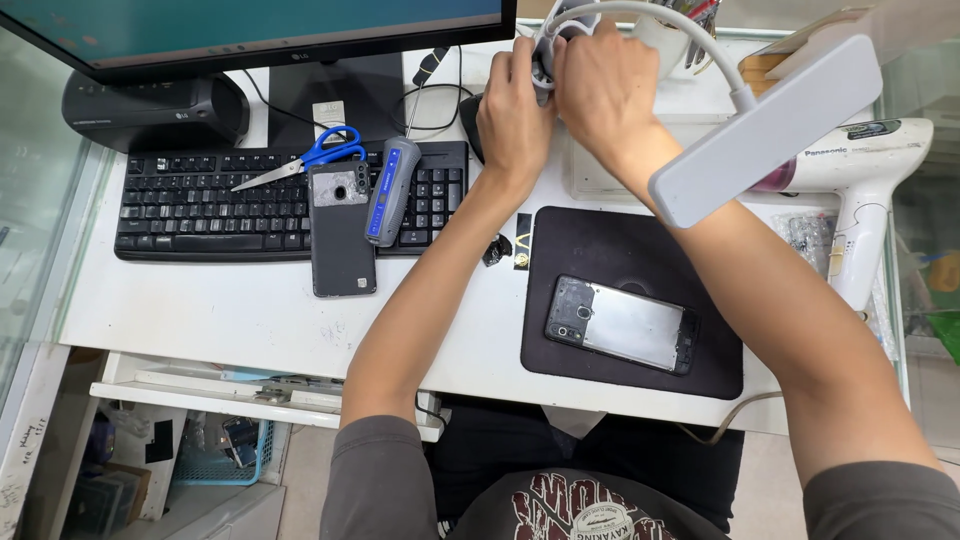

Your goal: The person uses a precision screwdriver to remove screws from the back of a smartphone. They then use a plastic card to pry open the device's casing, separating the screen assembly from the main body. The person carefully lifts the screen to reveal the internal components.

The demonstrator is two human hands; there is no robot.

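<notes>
My left hand point(512, 115) and my right hand point(606, 85) are raised together at the far side of the desk, both closed around a small grey and white object point(545, 40) near the base of the lamp arm; the hands hide most of it. On a black mat point(632, 245) near me lies an opened phone point(622, 324) with its metal inner frame facing up. A dark phone back cover point(340, 228) rests partly on the black keyboard point(200, 205).
A white desk lamp head point(768, 130) hangs over my right forearm. Blue-handled scissors point(310, 156) and a grey and blue handheld tool point(391, 190) lie on the keyboard. A monitor point(250, 30) stands behind, a white hair dryer point(860, 190) at the right, an open drawer point(250, 395) below.
</notes>
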